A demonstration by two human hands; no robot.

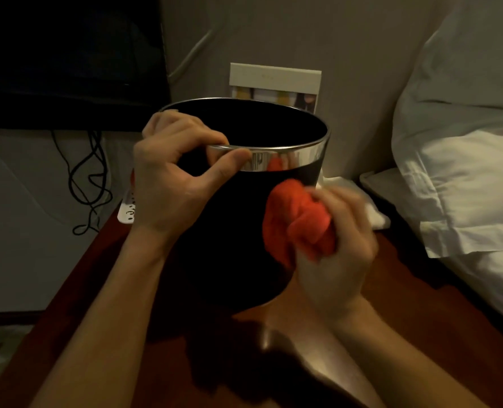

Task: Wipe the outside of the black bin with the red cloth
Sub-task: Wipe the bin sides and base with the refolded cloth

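A round black bin with a shiny silver metal band around its rim stands upright on a dark reddish-brown wooden table, close in front of the person. The left hand grips the near-left part of the rim, fingers curled over the edge into the opening and the thumb pressed along the outside of the silver band. The right hand is closed around a bunched red cloth and holds it against the bin's outer wall on the right side, just below the band (this hand is blurred, so the exact lie of its fingers cannot be told). The two hands are apart, one on the rim and one lower on the wall. The silver band carries a small red reflection just above the cloth. Behind the bin a white card with a strip of pictures stands against the wall. White pillows and bedding lie to the right of the table. To the left, tangled black cables hang below a dark screen, and a white power strip shows beside the left wrist.
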